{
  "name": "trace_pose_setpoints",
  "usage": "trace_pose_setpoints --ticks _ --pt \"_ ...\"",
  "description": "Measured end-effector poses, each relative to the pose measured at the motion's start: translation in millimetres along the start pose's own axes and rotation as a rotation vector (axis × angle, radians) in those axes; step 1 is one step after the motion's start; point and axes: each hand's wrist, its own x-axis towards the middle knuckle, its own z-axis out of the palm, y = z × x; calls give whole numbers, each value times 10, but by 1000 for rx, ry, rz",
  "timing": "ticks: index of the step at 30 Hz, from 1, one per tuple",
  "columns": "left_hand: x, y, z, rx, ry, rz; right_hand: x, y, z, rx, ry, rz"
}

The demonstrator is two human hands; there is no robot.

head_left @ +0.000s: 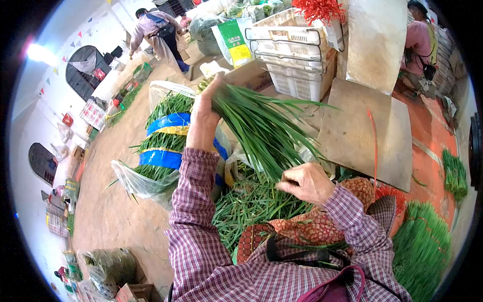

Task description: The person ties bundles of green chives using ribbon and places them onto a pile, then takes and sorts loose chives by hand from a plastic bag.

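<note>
My left hand [205,108] is raised and wrapped round the pale stem ends of a bunch of garlic chives [261,121]. The long green leaves fan out to the right and hang downward. Close to the lower leaf tips is my right hand [308,183], its fingers curled together. Whatever it may pinch is too small or hidden to make out. Below both hands lies a heap of loose green leaves [256,204], beside my patterned apron [322,221]. A flat board [365,133] stands just beyond my right hand, with a thin red strip [373,146] across it.
A wrapped bale of greens [168,141] with blue bands stands at left. White crates [297,60] stacked ahead carry red ties [319,10]. Bundled chives [420,251] lie at lower right. One person [156,30] bends at the back; another person [420,50] sits at right.
</note>
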Motion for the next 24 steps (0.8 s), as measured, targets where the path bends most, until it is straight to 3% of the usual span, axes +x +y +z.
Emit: trace_pose_setpoints --ticks 3,6,8,10,12,17,24 --pt "-58 -70 22 -18 -100 20 -31 -170 -276 202 88 -122" --pt "-162 -111 148 36 -103 22 35 -169 -547 336 367 -147" --pt "-217 -161 252 22 -105 25 133 -184 -675 343 600 -83" --pt "-255 -195 352 57 -197 39 295 -156 -695 87 714 -81" --pt "-329 -245 500 58 -169 49 424 -184 -606 137 682 11" --pt "-428 -269 673 104 -113 84 647 -84 -477 -110 784 8" --pt "-446 -291 711 134 -98 67 670 16 -467 -66 827 -24"
